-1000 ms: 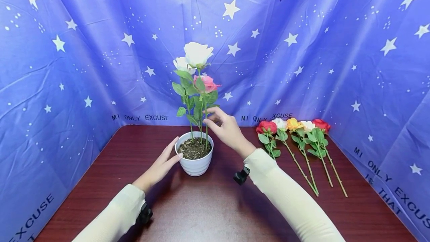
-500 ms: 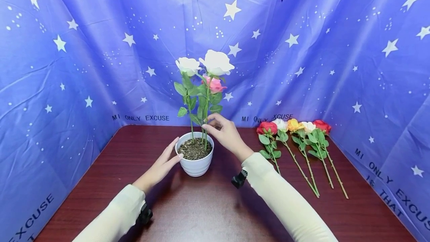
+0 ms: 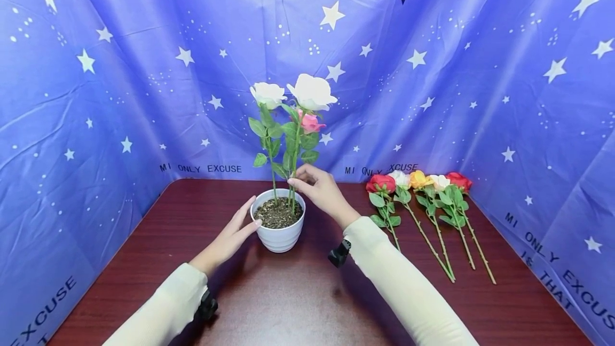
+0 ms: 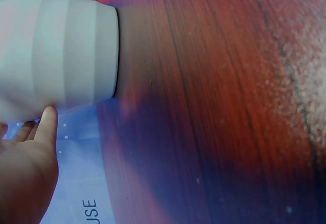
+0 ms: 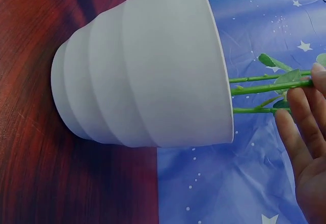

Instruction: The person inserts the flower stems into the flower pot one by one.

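Observation:
A white ribbed flower pot (image 3: 281, 239) of dark soil (image 3: 276, 216) stands on the table, holding several upright stems. The right-hand white rose (image 3: 312, 91) is pinched at its stem between the thumb and fingers of my right hand (image 3: 326, 195), above the pot's rim. Beside it rise another white rose (image 3: 267, 95) and a pink rose (image 3: 312, 123), partly covered by leaves. My left hand (image 3: 229, 238) rests straight fingers along the pot's left side, the thumb at the near rim. In the left wrist view the thumb (image 4: 47, 127) touches the pot wall.
On the table's right lie several loose roses: a red rose (image 3: 381, 183), an orange rose (image 3: 420, 179), pale ones and another red rose (image 3: 459, 180), stems toward me. Blue star-printed cloth (image 3: 192, 95) encloses the table (image 3: 206, 191) at the back and sides.
The pinched white rose has shifted right and slightly down, now standing apart from the other white rose. My right hand has moved slightly lower; the left hand stays on the pot.

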{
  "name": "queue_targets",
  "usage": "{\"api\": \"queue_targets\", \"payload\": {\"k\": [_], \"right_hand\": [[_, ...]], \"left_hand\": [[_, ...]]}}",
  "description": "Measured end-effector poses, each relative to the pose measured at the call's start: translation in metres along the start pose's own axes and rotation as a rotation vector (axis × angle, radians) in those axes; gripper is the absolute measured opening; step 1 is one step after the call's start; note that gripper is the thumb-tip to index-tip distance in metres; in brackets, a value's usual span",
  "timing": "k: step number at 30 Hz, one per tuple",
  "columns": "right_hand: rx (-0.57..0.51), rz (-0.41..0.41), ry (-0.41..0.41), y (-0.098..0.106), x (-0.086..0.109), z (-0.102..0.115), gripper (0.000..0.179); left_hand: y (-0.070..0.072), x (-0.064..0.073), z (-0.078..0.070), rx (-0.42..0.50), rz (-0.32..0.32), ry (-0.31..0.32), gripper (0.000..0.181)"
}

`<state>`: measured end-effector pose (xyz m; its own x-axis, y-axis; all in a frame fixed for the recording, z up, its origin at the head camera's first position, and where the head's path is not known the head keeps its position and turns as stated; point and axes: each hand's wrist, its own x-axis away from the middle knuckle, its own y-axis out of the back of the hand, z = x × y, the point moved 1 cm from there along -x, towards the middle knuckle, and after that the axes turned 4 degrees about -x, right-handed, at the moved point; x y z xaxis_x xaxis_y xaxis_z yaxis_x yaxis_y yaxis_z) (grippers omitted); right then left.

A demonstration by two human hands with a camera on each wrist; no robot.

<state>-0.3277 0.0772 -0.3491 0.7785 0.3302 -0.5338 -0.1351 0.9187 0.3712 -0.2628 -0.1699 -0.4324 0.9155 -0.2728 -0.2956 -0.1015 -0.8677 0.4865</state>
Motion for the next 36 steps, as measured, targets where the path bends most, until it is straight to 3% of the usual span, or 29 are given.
{"api": "queue_targets", "payload": {"k": [6, 18, 28, 36], "right_hand": [[0.002, 0.008, 0.047, -0.003, -0.003, -0.003, 0.01], [0.107, 0.014, 0.138, -0.004, 0.004, -0.01, 0.007], [0.093, 0.009, 0.074, -0.001, 0.005, -0.013, 0.008], [0.087, 0.043, 0.067, -0.003, 0.003, -0.013, 0.012]], "left_hand": [[0.0, 0.0, -0.001, 0.004, 0.004, 0.003, 0.069], [0.0, 0.0, 0.001, -0.002, 0.011, 0.011, 0.069], [-0.001, -0.001, 0.005, -0.007, 0.007, -0.004, 0.068], [0.0, 0.0, 0.005, -0.012, 0.006, 0.0, 0.07]]}}
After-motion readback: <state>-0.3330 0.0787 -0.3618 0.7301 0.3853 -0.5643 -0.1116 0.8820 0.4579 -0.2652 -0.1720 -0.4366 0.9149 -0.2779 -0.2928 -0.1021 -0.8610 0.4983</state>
